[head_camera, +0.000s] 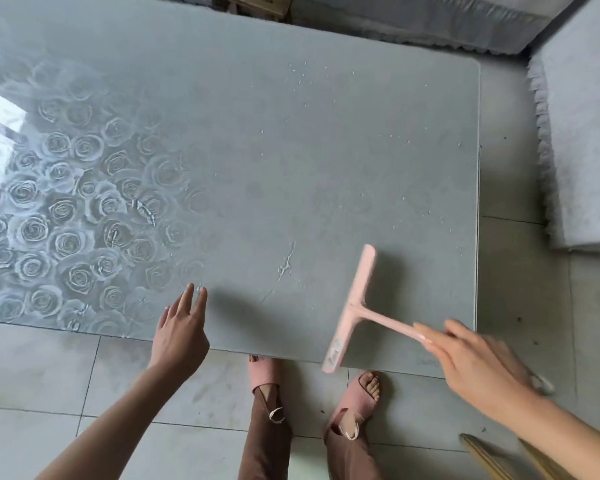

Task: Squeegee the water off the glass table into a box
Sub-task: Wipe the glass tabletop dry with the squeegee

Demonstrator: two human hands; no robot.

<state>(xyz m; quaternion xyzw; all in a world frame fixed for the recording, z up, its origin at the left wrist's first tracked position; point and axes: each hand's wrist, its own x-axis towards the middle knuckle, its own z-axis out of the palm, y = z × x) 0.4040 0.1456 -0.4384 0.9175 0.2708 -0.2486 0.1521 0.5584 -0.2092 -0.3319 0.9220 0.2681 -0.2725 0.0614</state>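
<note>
Gripping the thin handle of a pink squeegee (352, 306), the right hand (478, 362) sits at four o'clock in the view, its fingers curled round the handle and the forefinger lying along it; the hand is blurred. The squeegee's long blade lies on the glass table (257, 150) near its near right corner, running from about one o'clock to seven o'clock, and its lower end juts just past the table's near edge. The handle leaves the blade's middle toward four o'clock.

The left hand (181, 330) is at seven o'clock, well apart from the right, fingers straight and slightly spread, holding nothing. It is over the table's near edge with a shadow beside it; whether it touches the glass I cannot tell.

A thin streak of water (286, 263) lies on the glass just left of the blade's upper end. Small droplets (300, 72) are scattered toward one and three o'clock. A rose pattern (66, 209) fills the table's nine o'clock side, with a few wet glints on it.

Beyond the far edge, at twelve o'clock, part of a brown cardboard box (253, 5) shows, cut off by the frame. Below the table, two feet in pink slippers (361, 393) stand on pale floor tiles (32, 368). Grey covered seats with lace trim (575, 150) stand at two o'clock.
</note>
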